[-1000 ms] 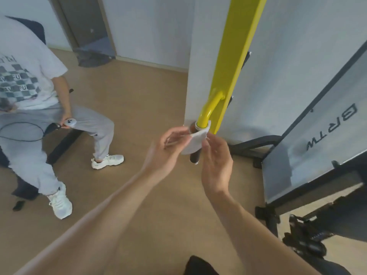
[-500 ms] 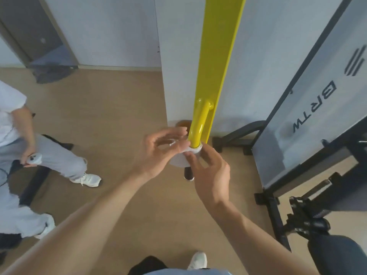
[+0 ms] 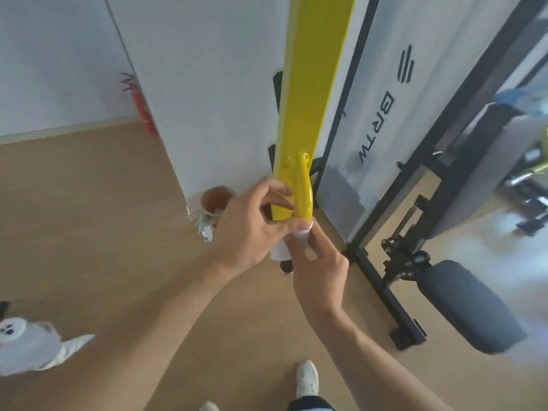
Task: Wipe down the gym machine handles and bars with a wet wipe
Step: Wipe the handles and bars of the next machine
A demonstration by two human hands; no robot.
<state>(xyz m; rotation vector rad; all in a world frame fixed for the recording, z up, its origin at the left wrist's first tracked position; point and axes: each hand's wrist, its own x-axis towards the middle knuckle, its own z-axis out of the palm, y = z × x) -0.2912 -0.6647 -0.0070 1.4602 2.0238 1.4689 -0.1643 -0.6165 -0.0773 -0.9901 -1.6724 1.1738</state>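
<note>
Head view: both forearms reach forward, left hand [image 3: 249,229] and right hand [image 3: 318,262] close together, fingers curled, pinching a white wet wipe [image 3: 280,249] wrapped round the dark handle [image 3: 286,266] below a glossy yellow curved bar [image 3: 303,192] on a flat yellow upright [image 3: 311,84].

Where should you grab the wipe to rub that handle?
Hold the wipe around its middle, both hands closing in from opposite sides. It is wrapped round the handle just below the yellow bar, so the left hand and right hand squeezing there can twist and slide it.
</note>
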